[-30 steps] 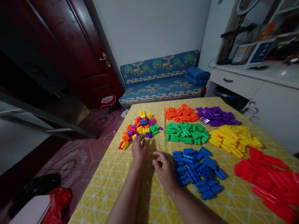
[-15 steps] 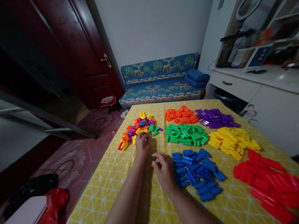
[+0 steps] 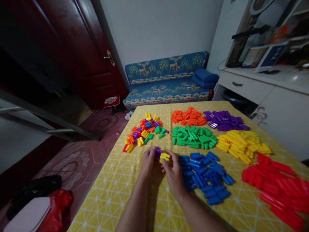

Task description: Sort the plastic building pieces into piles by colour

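Note:
Above the near middle of the table, my left hand [image 3: 148, 158] is closed on a purple plastic building block [image 3: 158, 152]. Facing it, my right hand [image 3: 174, 169] pinches a yellow building block [image 3: 164, 157] between thumb and fingers. The two blocks touch or overlap; whether they are joined I cannot tell. Just beyond my left hand lies a mixed pile of blocks [image 3: 138, 132] in several colours. Closest to my right hand is the blue block pile [image 3: 200, 172], on its right side.
Sorted piles of green [image 3: 193, 137], orange [image 3: 188, 116], purple [image 3: 224, 120], yellow [image 3: 242, 145] and red blocks [image 3: 277, 187] cover the right of the yellow tablecloth [image 3: 116, 199]. A patterned sofa [image 3: 166, 80] stands behind the table, and a white cabinet [image 3: 277, 106] at the right.
My left hand has drawn back from the mixed pile toward my right hand and now holds a purple block. A yellow block now shows in my right hand, which was half open before.

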The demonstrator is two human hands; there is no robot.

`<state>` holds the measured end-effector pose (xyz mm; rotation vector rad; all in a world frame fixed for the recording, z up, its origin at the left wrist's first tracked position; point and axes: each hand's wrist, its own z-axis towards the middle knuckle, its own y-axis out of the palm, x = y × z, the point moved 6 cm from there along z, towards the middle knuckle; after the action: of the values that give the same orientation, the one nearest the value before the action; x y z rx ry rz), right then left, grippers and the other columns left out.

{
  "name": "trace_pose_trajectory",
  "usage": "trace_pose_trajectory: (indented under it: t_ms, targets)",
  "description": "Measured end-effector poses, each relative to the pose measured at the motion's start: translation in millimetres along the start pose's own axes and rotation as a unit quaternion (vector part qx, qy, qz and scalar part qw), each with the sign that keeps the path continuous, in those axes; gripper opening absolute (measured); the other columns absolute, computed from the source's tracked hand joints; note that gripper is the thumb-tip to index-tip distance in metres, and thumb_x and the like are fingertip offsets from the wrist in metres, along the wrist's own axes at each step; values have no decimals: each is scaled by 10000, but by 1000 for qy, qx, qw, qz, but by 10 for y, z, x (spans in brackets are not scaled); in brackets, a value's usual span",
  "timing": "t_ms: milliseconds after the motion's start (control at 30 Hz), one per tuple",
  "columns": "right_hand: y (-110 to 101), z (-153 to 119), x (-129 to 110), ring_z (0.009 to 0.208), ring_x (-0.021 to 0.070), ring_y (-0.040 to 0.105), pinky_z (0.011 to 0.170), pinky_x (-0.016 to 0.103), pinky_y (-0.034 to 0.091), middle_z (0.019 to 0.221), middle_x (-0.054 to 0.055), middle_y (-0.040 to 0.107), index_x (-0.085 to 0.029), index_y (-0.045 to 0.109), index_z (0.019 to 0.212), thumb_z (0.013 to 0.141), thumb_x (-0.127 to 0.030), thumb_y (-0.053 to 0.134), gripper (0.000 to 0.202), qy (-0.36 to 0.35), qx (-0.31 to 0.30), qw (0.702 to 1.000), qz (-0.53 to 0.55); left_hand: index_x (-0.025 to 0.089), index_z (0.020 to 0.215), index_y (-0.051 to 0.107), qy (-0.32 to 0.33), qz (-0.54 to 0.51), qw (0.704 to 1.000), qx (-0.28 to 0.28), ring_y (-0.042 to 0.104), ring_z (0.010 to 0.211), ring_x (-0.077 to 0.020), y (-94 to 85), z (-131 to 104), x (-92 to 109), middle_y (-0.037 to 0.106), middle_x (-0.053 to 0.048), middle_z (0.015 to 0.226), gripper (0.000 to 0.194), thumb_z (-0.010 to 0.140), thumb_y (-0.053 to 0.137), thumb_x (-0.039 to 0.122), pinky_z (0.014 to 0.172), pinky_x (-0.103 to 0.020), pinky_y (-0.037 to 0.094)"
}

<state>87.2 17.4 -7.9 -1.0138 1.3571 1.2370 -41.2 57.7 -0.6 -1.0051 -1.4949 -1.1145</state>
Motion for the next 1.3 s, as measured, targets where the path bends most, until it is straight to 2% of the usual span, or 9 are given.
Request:
trace_pose_trajectory:
  t_ms: [133, 300, 400, 633, 800, 933, 1067, 1200, 1300]
  targets:
    - [-41, 29, 20, 661, 164, 624, 522, 269, 545, 975, 91, 654, -171, 579, 1147, 845, -476, 616, 430, 1, 20, 1000, -6, 152, 807, 658, 17, 10, 996, -91, 541, 583, -98, 176, -76, 53, 601, -2, 676, 367, 773, 699, 515, 545, -197, 414]
    - [-44, 13, 34, 601, 146, 615, 530, 263, 539, 874, 45, 646, -172, 596, 1071, 811, -455, 640, 387, 17, 15, 1000, 7, 169, 729, 559, 31, -36, 996, 79, 351, 411, -54, -115, 48, 26, 422, 83, 506, 459, 764, 637, 619, 405, -172, 271]
    - [-24, -13, 23, 614, 147, 630, 530, 254, 537, 882, 45, 651, -173, 599, 1059, 819, -462, 638, 377, 18, 1, 1000, 3, 164, 772, 563, 41, -75, 987, 135, 367, 412, -49, -280, 144, -18, 433, 89, 527, 472, 748, 646, 628, 404, -165, 286]
    - [127, -118, 3, 748, 181, 688, 684, 302, 569, 957, 62, 689, -190, 566, 1192, 878, -354, 593, 355, -19, -88, 996, -22, 152, 986, 661, 119, -17, 988, 100, 688, 828, -163, -168, 221, -10, 723, -75, 943, 345, 753, 696, 405, 755, -272, 535]
    - [-103, -86, -339, 894, 212, 674, 759, 302, 555, 1035, 82, 700, -189, 633, 1103, 847, -396, 631, 329, -66, -42, 996, -42, 159, 1027, 685, 151, 89, 978, 115, 707, 946, -205, -177, 241, 6, 744, -100, 1007, 281, 776, 629, 273, 904, -356, 543]
    - [-836, 201, -809, 749, 177, 636, 659, 278, 507, 891, 52, 706, -185, 661, 1033, 839, -476, 628, 351, -105, 74, 984, -127, 162, 1005, 690, 146, 79, 979, 118, 716, 936, -214, -210, 268, -21, 752, -97, 986, 263, 762, 616, 229, 901, -375, 559]
    - [-2118, 621, -1178, 746, 206, 643, 661, 338, 499, 870, 81, 701, -192, 670, 952, 758, -507, 678, 370, -173, 240, 933, -205, 156, 998, 687, 131, 50, 984, 111, 721, 908, -212, -187, 280, -41, 752, -97, 986, 268, 750, 626, 236, 886, -381, 569]
    - [-3474, 920, -1224, 799, 312, 667, 714, 479, 494, 887, 160, 699, -250, 654, 835, 672, -502, 691, 302, -149, 394, 864, -277, 149, 959, 699, 133, 59, 983, 112, 722, 893, -208, -147, 250, 14, 754, -95, 967, 242, 742, 629, 229, 866, -361, 576]
    - [-4095, 1043, -1133, 910, 373, 670, 784, 549, 487, 872, 131, 699, -301, 619, 725, 641, -524, 664, 242, -94, 408, 843, -337, 148, 957, 709, 133, 74, 982, 110, 723, 882, -208, -131, 240, 32, 751, -93, 965, 243, 735, 636, 219, 855, -353, 577]
